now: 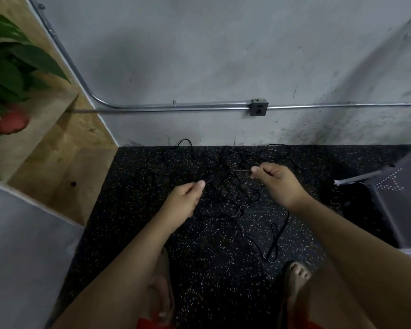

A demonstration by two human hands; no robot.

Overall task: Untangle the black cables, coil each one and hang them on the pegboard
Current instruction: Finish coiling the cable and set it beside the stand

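1. Tangle of thin black cables (pixel 226 186): sprawled on the speckled black rubber floor (pixel 133 222), at 12 o'clock from your feet, near the grey wall (pixel 199 55).
2. Your left hand (pixel 184 200): thumb and fingers pinch one strand, at 9 o'clock of the tangle.
3. Your right hand (pixel 277 180): fingertips pinch a cable end, at 2 o'clock.
4. Grey perforated pegboard panel (pixel 403 186): at 3 o'clock.

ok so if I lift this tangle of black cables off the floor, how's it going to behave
Probably floppy: the black cables lie in loose loops on the floor. Likely light, since the left hand and right hand lift a strand with fingertips. Crossing strands may drag along together.
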